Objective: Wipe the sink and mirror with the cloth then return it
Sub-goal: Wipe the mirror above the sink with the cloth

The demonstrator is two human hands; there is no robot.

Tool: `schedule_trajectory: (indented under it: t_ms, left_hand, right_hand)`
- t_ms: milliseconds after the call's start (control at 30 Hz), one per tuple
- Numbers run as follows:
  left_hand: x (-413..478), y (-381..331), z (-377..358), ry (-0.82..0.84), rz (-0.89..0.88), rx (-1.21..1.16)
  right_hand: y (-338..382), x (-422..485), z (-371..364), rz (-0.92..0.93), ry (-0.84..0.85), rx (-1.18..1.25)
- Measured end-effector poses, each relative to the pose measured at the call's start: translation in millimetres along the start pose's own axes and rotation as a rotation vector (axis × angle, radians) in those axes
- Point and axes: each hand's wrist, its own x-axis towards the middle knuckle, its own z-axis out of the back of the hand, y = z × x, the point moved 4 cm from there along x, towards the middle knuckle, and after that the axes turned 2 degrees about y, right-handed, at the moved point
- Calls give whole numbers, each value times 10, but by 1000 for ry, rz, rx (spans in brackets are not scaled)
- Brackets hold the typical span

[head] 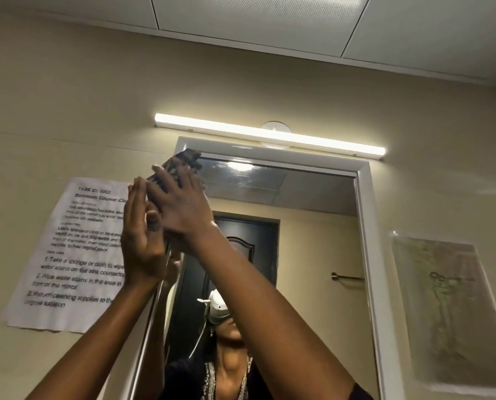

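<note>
The mirror (298, 226) in a white frame fills the middle of the view. A dark patterned cloth (189, 159) lies against the glass at its top left corner. My right hand (180, 206) presses flat on the cloth with its fingers spread. My left hand (140, 238) stands upright just left of it at the mirror's left edge, fingers straight and together, and its thumb appears to pinch the cloth's lower part. Most of the cloth is hidden under my hands. The sink is out of view.
A lit light bar (270, 134) hangs just above the mirror frame. A printed task sheet (76, 255) is stuck to the wall on the left and a plastic-covered sheet (446, 307) on the right. The mirror reflects a person, a dark door and a towel rail.
</note>
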Motion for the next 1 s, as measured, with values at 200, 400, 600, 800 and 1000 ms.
schedule_trajectory:
  t_ms: [200, 400, 600, 800, 1000]
  left_hand:
    - [-8, 28, -96, 126, -2, 112]
    - [-11, 94, -163, 215, -23, 192]
    - [-12, 132, -175, 234, -13, 205]
    - [1, 111, -176, 241, 3, 203]
    - [14, 134, -166, 247, 23, 188]
  right_hand:
    - [-272, -88, 136, 48, -5, -17]
    - [-936, -429, 291, -272, -150, 25]
    - [-1580, -1194, 482, -546, -239, -18]
    - [-2173, -1809, 607, -767, -169, -66]
    - [-1890, -2252, 587, -893, -208, 63]
